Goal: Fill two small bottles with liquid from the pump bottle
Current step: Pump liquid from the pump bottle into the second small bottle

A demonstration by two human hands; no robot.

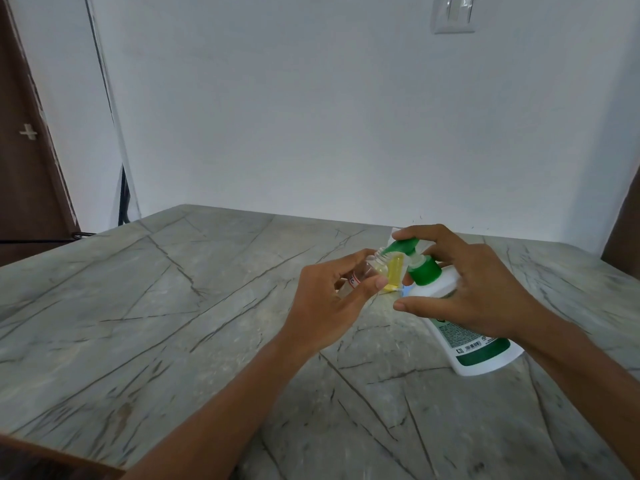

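On the grey veined counter [173,323], right of centre and toward the far edge, the two hands meet over the bottles. The left hand [332,296] pinches a clear bottle [365,270] between thumb and curled fingers, holding it tilted with its open neck up and to the right; a red-edged label shows on its side by the fingers. The right hand [478,289] wraps the pump bottle [481,348] from the right - forefinger laid over the green pump head [403,245], thumb stretched along the near side of the white shoulder, the other fingers curled round behind. The pump bottle is white with a green collar and a green band near its base, and the base rests on the counter. The tip of its nozzle sits right at the mouth of the clear bottle. Between the clear bottle and the green collar is a second small bottle [394,273] holding yellow liquid, just beside both - whether it stands on the counter or is held I cannot tell, as the left thumb covers its foot. Behind rises a white wall with a switch plate [453,13] at top right, and a dark door [27,150] stands at far left.
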